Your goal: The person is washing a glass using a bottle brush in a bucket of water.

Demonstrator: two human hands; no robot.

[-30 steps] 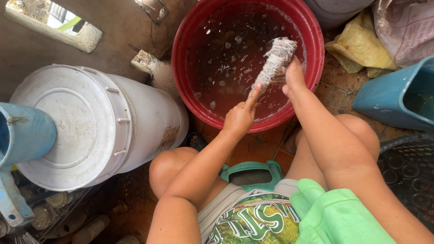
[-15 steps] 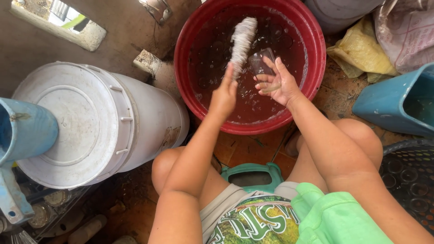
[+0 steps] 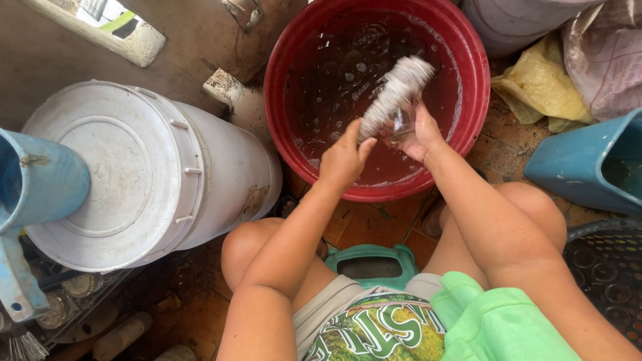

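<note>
A fluffy white bottle brush (image 3: 396, 93) is held by its lower end in the left hand (image 3: 343, 159), with the fingers closed around it. The brush is tilted, and its soft top points up and to the right over the big round red plastic tub (image 3: 468, 60). A small clear glass (image 3: 403, 124) is gripped in the right hand (image 3: 418, 134), with the fingers curled around it. The glass is pressed right against the brush, just beside the left hand. Whether the brush goes inside the glass cannot be told. Both hands are kept above the near side of the tub. Soapy water with small bubbles is seen in the tub.

A large white plastic barrel with a round lid (image 3: 127, 174) is laid on its side to the left of the tub. A blue plastic container (image 3: 33, 180) is seen at the far left edge. Another blue plastic bucket (image 3: 588, 167) is placed to the right of the tub. A yellow plastic bag (image 3: 542, 87) is crumpled behind that bucket. A low green plastic stool (image 3: 374, 257) is seen between the person's bent knees, on the brown tiled floor (image 3: 361, 224).
</note>
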